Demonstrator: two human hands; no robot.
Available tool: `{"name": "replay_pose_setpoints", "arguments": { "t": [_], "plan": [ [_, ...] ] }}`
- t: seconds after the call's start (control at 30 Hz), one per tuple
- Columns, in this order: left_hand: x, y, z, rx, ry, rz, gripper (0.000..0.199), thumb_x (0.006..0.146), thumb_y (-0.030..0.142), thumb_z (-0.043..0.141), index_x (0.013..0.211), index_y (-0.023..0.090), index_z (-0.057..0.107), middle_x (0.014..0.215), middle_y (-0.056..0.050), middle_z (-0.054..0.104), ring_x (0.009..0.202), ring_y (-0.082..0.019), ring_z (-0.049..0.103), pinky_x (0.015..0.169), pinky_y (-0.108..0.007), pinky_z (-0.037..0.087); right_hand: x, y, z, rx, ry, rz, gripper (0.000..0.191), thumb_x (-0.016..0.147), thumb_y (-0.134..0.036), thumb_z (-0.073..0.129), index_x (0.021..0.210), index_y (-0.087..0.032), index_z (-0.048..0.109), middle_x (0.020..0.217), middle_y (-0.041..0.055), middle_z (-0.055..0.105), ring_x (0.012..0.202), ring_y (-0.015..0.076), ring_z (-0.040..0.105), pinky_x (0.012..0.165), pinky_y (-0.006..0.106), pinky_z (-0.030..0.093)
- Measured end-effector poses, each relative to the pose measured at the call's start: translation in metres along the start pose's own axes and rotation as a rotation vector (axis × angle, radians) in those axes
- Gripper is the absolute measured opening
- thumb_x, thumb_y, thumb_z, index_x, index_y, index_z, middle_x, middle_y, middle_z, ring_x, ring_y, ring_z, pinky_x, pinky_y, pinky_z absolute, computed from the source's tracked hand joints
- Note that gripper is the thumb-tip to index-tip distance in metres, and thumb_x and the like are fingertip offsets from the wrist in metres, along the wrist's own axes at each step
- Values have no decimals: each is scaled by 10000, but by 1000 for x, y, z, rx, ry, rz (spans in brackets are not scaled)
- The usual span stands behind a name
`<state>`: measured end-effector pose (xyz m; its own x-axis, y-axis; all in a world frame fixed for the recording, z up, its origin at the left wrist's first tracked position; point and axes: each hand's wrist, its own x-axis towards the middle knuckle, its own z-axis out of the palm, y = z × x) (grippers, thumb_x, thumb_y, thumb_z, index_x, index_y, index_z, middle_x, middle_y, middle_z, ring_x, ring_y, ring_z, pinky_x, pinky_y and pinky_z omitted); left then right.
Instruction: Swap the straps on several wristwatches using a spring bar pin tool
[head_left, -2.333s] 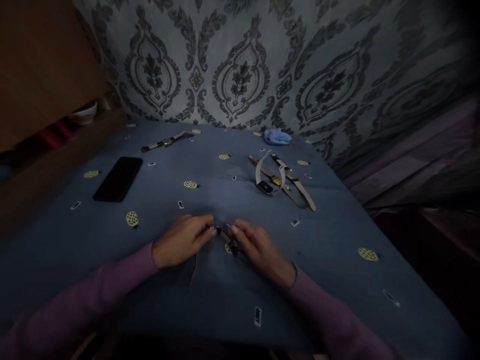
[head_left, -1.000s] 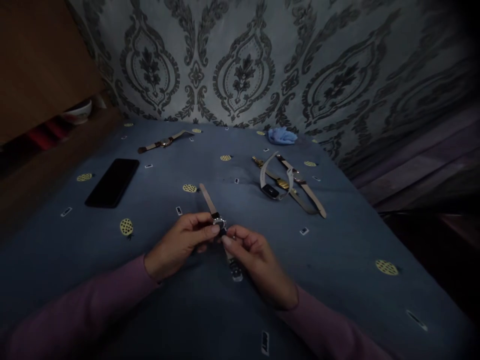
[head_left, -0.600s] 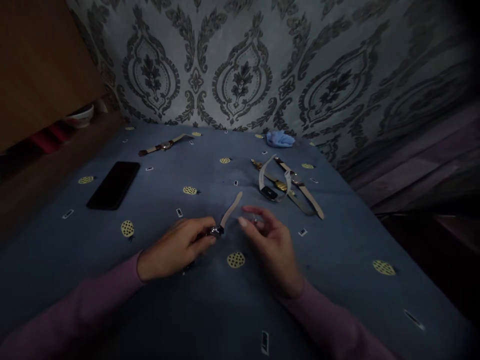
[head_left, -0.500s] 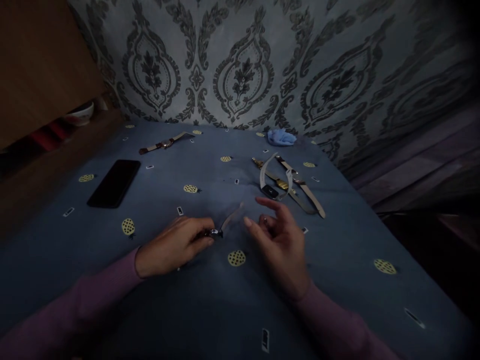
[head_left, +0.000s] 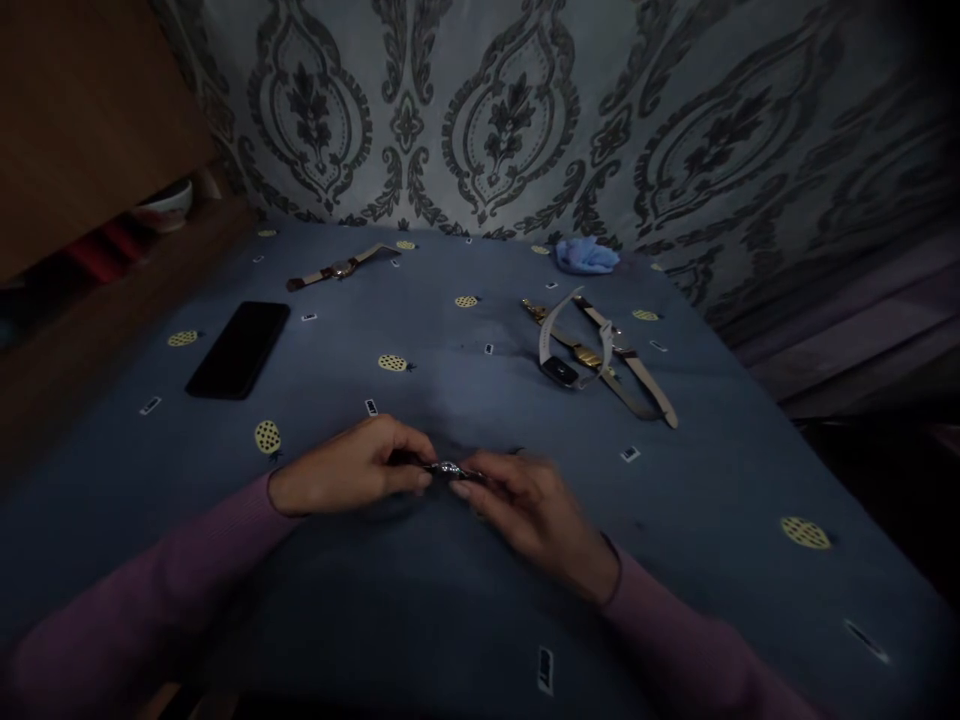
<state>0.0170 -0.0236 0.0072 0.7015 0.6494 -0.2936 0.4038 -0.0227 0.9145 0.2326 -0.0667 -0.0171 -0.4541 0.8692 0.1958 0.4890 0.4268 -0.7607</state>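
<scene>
A small wristwatch [head_left: 449, 469] with a shiny silvery case is held between my two hands, low over the cloth. My left hand [head_left: 360, 468] pinches it from the left side, thumb and fingers closed on the strap. From the right, my right hand [head_left: 536, 510] grips the other side, its fingers closed around the strap beside the case. Most of the strap is hidden by my fingers. Beyond my right hand lie a smartwatch with a pale band [head_left: 561, 372], a gold-coloured watch [head_left: 587, 355] and a watch with a light strap [head_left: 651, 385], overlapping one another.
A black phone [head_left: 238, 350] lies at the left, and a brown-strapped watch [head_left: 341, 269] behind it. A crumpled blue cloth [head_left: 586, 256] rests near the wall. The blue tablecloth [head_left: 420, 600] has a pineapple print. A wooden cabinet [head_left: 97, 120] borders the left side.
My right hand has moved left and closed on the watch's free strap, which stuck out before. My left hand keeps its hold. The view has shifted slightly.
</scene>
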Motion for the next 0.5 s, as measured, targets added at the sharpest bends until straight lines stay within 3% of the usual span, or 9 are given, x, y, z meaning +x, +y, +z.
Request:
{"name": "replay_pose_setpoints", "arguments": {
  "t": [0.2, 0.5],
  "plan": [
    [1, -2, 5, -112, 107, 9, 221, 862, 290, 539, 763, 125, 648, 606, 24, 551, 547, -80, 461, 531, -203, 364, 1, -6, 5, 354, 42, 266, 290, 886, -395, 590, 702, -172, 621, 519, -62, 399, 463, 80, 352, 434, 208, 291],
    [0, 1, 13, -224, 187, 20, 208, 865, 276, 556, 743, 132, 643, 625, 20, 572, 541, -66, 473, 511, -182, 370, 2, -11, 4, 497, 110, 427, 311, 809, -457, 654, 718, -160, 644, 558, -57, 371, 513, 84, 321, 462, 218, 296]
  ]
}}
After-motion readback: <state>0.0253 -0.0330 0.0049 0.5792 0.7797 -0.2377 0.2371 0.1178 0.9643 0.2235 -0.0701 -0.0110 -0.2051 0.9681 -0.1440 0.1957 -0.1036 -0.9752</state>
